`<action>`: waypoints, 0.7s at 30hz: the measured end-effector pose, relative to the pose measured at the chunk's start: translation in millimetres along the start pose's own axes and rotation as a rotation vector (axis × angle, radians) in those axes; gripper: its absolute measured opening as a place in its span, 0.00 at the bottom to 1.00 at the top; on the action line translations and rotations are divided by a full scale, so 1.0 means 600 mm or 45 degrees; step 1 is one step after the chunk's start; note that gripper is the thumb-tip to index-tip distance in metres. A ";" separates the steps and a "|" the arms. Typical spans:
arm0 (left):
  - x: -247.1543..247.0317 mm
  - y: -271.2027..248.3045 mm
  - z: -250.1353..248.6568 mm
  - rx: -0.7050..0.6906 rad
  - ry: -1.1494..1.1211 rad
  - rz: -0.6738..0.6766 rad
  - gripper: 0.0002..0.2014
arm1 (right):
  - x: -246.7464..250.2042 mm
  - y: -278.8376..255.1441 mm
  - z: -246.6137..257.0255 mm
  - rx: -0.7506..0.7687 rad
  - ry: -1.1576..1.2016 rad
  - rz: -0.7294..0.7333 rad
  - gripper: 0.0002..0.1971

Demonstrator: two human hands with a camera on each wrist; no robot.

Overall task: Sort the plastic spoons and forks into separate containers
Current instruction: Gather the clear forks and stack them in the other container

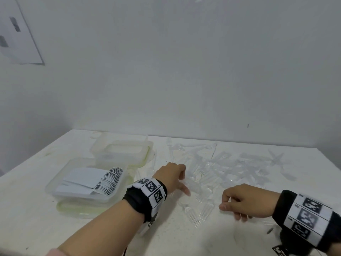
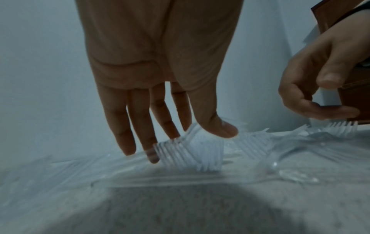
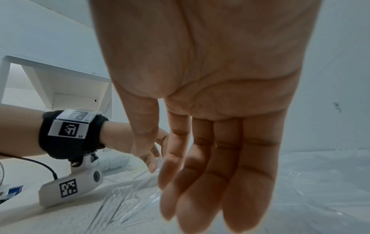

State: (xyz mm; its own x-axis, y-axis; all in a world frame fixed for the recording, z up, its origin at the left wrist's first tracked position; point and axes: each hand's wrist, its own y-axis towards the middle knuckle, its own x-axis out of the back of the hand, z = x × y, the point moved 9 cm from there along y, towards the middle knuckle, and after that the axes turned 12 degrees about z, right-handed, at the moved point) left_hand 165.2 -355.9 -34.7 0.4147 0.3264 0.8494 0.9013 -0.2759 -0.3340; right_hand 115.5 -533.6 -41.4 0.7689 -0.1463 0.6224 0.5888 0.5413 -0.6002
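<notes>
Head view: the white table [image 1: 92,237] fills the lower frame, with two clear plastic containers at centre left, the nearer container [image 1: 60,189] holding a stack of white cards, the farther container [image 1: 149,150] behind it. The heap of clear plastic forks and spoons [image 1: 230,169] sprawls right of centre. The left hand [image 1: 171,174] is nearer; its thumb and fingers pinch a nested bunch of clear forks [image 2: 192,152], tines toward the camera. The right hand [image 1: 243,202] hovers loosely curled, empty. Only "L5" reads, on the left wristband [image 3: 68,131].
</notes>
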 end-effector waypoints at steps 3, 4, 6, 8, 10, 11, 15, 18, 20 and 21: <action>0.001 0.005 -0.001 -0.011 -0.060 0.015 0.19 | 0.002 -0.005 -0.001 0.005 0.002 -0.005 0.11; -0.003 0.006 -0.002 -0.010 -0.045 0.055 0.21 | 0.002 -0.007 -0.001 0.007 0.004 -0.004 0.11; -0.006 0.008 0.000 0.013 0.030 0.108 0.27 | 0.004 -0.010 -0.002 0.006 0.004 -0.003 0.11; -0.005 0.009 0.008 0.049 0.066 0.140 0.31 | 0.006 -0.013 -0.004 0.007 0.011 -0.005 0.11; -0.008 0.009 0.013 0.046 0.076 0.206 0.30 | 0.006 -0.015 -0.008 0.009 0.022 -0.005 0.11; -0.012 0.008 0.015 0.026 0.079 0.242 0.28 | 0.005 -0.015 -0.011 0.010 0.028 -0.001 0.12; -0.019 0.008 0.013 -0.045 0.113 0.219 0.20 | -0.005 -0.012 -0.017 0.009 0.037 0.025 0.12; -0.020 0.014 0.012 -0.067 0.132 0.192 0.17 | -0.008 -0.006 -0.018 0.011 0.038 0.033 0.12; -0.022 0.018 0.012 -0.073 0.120 0.194 0.17 | -0.005 -0.004 -0.019 0.008 0.040 0.028 0.12; -0.024 0.019 0.012 -0.076 0.125 0.198 0.17 | -0.003 -0.004 -0.019 0.007 0.043 0.025 0.12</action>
State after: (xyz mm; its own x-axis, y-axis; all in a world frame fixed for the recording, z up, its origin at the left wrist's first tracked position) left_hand 170.5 -357.4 -53.9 0.5317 0.1869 0.8260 0.8170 -0.3704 -0.4420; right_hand 115.5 -544.1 -46.9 0.7882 -0.1635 0.5934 0.5725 0.5486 -0.6093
